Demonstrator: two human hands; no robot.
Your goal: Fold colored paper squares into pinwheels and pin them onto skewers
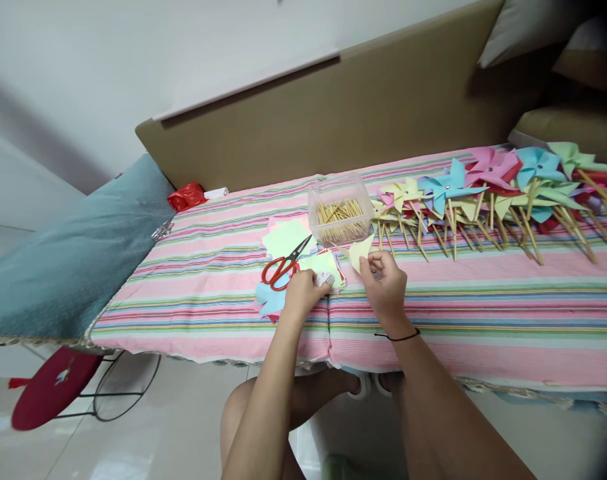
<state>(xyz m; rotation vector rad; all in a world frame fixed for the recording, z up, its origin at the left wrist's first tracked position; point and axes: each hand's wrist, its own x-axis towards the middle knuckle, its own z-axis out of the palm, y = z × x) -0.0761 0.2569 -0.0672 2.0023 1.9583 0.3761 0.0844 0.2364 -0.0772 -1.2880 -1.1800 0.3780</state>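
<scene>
My right hand (386,283) is closed, pinching a pale yellow piece of paper (359,253) with a curled corner. My left hand (303,291) is closed at a small whitish packet (324,278), whose contents are too small to make out. Under the packet lies a stack of coloured paper squares (316,265). Red-handled scissors (282,269) rest just left of it, blades partly over a second pile of pale green paper (285,239). Cut light blue paper (270,300) sits beside my left wrist. Beyond my hands, a clear plastic box (341,230) holds many short wooden sticks (341,211).
Many finished paper pinwheels (448,189) on sticks lie in a row at the right. A striped cloth (183,293) covers the seat. At the left are a red plastic bag (187,197), a teal cushion (78,260) and a dark red stool (58,387).
</scene>
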